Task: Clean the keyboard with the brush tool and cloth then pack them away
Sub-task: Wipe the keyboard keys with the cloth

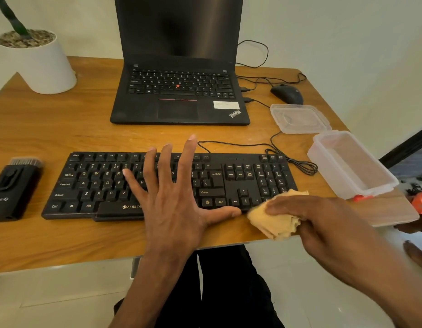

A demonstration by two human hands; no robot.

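Note:
A black wired keyboard [91,185] lies across the near part of the wooden desk [63,129]. My left hand [172,197] rests flat on its middle keys, fingers spread, holding nothing. My right hand [309,218] grips a bunched tan cloth [274,221] at the keyboard's front right corner, by the number pad. The black brush tool [14,185], bristles pointing away from me, lies on the desk to the left of the keyboard, apart from both hands.
An open clear plastic box [352,164] stands at the desk's right edge, its lid [300,118] behind it. A black laptop [179,91], a mouse [287,93] with cables, and a white plant pot [39,60] stand at the back.

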